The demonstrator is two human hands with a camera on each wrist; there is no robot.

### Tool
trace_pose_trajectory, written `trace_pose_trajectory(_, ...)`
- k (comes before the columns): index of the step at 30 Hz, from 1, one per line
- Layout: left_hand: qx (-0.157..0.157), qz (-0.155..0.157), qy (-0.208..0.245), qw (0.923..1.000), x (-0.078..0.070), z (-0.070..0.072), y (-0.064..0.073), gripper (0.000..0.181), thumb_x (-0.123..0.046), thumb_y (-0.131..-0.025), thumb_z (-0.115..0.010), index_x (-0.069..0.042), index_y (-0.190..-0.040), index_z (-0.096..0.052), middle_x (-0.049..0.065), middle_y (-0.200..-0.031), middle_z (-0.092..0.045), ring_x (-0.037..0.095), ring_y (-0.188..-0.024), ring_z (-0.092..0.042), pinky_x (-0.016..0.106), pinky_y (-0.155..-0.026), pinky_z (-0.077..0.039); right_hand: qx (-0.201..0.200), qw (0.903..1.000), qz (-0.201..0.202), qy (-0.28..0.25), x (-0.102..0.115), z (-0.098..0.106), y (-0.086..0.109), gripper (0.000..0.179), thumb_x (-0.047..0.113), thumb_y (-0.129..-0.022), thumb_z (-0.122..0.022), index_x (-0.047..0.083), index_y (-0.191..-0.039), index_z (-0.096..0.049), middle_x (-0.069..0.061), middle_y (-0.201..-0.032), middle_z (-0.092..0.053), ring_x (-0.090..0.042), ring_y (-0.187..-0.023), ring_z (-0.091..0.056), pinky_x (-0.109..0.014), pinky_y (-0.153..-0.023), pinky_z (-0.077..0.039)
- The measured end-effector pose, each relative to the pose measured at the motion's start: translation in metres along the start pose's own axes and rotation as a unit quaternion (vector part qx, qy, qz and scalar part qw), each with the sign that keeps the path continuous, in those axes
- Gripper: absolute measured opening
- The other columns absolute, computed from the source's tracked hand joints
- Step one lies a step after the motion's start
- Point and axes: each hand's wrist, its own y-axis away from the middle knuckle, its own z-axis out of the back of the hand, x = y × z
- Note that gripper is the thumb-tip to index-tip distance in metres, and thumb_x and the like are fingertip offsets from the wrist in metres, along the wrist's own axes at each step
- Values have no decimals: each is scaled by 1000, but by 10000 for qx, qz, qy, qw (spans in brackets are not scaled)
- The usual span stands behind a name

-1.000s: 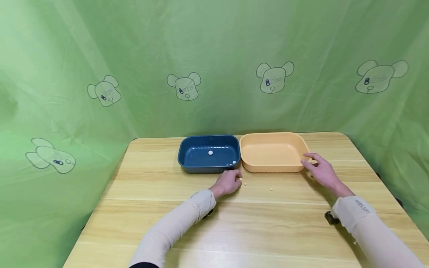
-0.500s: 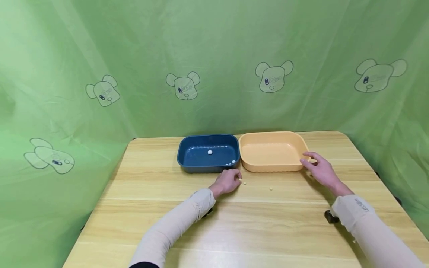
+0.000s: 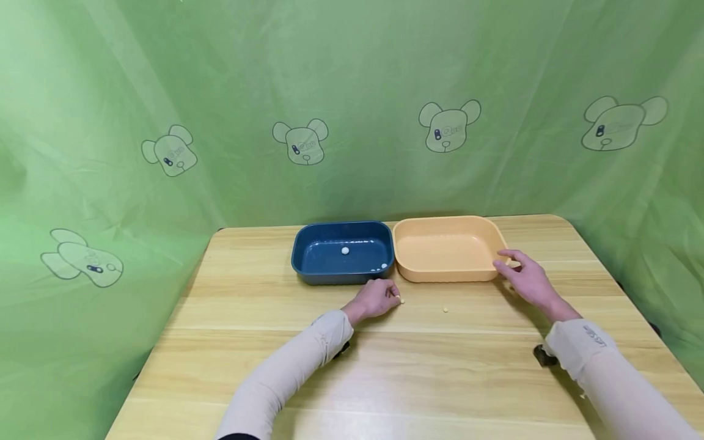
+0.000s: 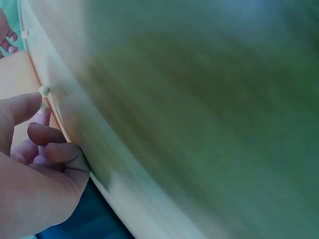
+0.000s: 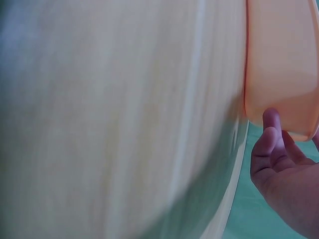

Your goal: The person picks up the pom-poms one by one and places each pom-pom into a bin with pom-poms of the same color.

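My left hand (image 3: pixel 376 297) is low over the table in front of the blue tray (image 3: pixel 335 278). Its thumb and index finger pinch a small pale yellow bead (image 4: pixel 43 107); the other fingers are curled in. Right by the thumb tip lies a second pale bead (image 3: pixel 403 301), and a third bead (image 3: pixel 445 310) sits farther right on the wood. At the near right corner of the orange tray (image 3: pixel 447 277), my right hand (image 3: pixel 529 285) holds the rim between thumb and fingers. In the right wrist view, fingertips (image 5: pixel 271 117) press the tray's outer wall.
Inside the blue tray are a larger white ball (image 3: pixel 344 251), another white ball (image 3: pixel 384 266) and tiny pale pieces near its front right corner. Both trays stand side by side toward the back of the wooden table (image 3: pixel 418 379). A green curtain (image 3: pixel 363 183) hangs behind.
My left hand has shifted slightly right, its fingertips now right at the bead that lay a little apart. The right hand keeps its place at the orange tray.
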Motion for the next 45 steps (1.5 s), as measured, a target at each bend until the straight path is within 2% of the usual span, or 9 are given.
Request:
trace_pose_trajectory(4, 13, -358, 114, 9993, -3, 1, 0, 7, -22, -88, -65, -15, -85, -66, -8, -65, -55, 3, -61, -49, 16, -56, -40, -4, 10000, -2, -11, 0, 0, 1, 61, 43, -96, -51, -1, -137, -42, -27, -120, -48, -19, -71, -60, -32, -51, -51)
trace_pose_trajectory(7, 5, -706, 126, 9974, -11, 4, 0, 6, -20, -88, -65, -15, -86, -67, -8, -63, -54, 3, -60, -49, 16, -55, -40, -10, 10000, -23, -43, -1, 0, 2, 61, 43, -95, -52, -1, -138, -42, -27, -119, -48, -19, -71, -59, -32, -51, -51)
trace_pose_trajectory(9, -5, -823, 164, 9965, -17, 7, 0, 6, -20, -89, -64, -15, -87, -66, -8, -62, -53, 3, -59, -49, 16, -55, -40, -13, 10000, -38, -71, -1, 0, 2, 61, 43, -95, -52, 0, -138, -42, -26, -119, -47, -18, -70, -59, -33, -51, -51)
trace_pose_trajectory(16, 53, -895, 995, 9910, -36, 20, -2, 6, -19, -92, -63, -14, -92, -66, -4, -65, -53, 6, -58, -50, 18, -53, -42, 15, 9999, -97, -89, -2, 0, 2, 62, 43, -95, -51, 0, -139, -41, -27, -124, -45, -19, -70, -59, -33, -51, -51)
trace_pose_trajectory(19, -17, -926, 1157, 9890, -42, 24, -4, 6, -20, -92, -63, -14, -92, -66, -4, -68, -55, 6, -59, -50, 18, -53, -42, 56, 9999, -92, -120, -2, 0, 3, 63, 43, -96, -51, -1, -139, -40, -28, -125, -44, -20, -70, -60, -33, -51, -51)
trace_pose_trajectory(27, -615, -820, 1232, 9871, -48, 34, -19, 8, -21, -91, -64, -14, -90, -67, -4, -67, -53, 8, -60, -49, 18, -54, -39, 84, 9996, -144, -206, 0, -2, 3, 63, 44, -96, -50, 0, -140, -39, -26, -121, -46, -20, -70, -60, -34, -52, -52)
trace_pose_trajectory(34, -1146, -535, 1389, 9822, -50, 39, -35, 8, -20, -90, -65, -12, -90, -68, -3, -65, -51, 9, -57, -46, 19, -52, -37, 72, 9996, -85, -246, 1, -4, 3, 63, 43, -96, -50, 0, -141, -38, -28, -119, -48, -20, -71, -62, -34, -52, -51)
trace_pose_trajectory(39, -1211, -317, 1450, 9815, -50, 40, -45, 10, -23, -91, -64, -13, -91, -68, -3, -65, -50, 9, -56, -46, 20, -50, -37, 17, 9997, -77, -236, 1, -4, 3, 62, 42, -96, -51, 0, -140, -39, -27, -118, -49, -20, -73, -62, -33, -52, -51)
trace_pose_trajectory(45, -1301, -299, 1401, 9811, -49, 40, -55, 11, -23, -91, -64, -13, -92, -68, -3, -67, -52, 9, -60, -48, 20, -52, -39, -15, 9998, -80, -202, 3, -2, 3, 62, 42, -96, -50, 0, -140, -39, -27, -116, -51, -21, -75, -62, -33, -53, -52)
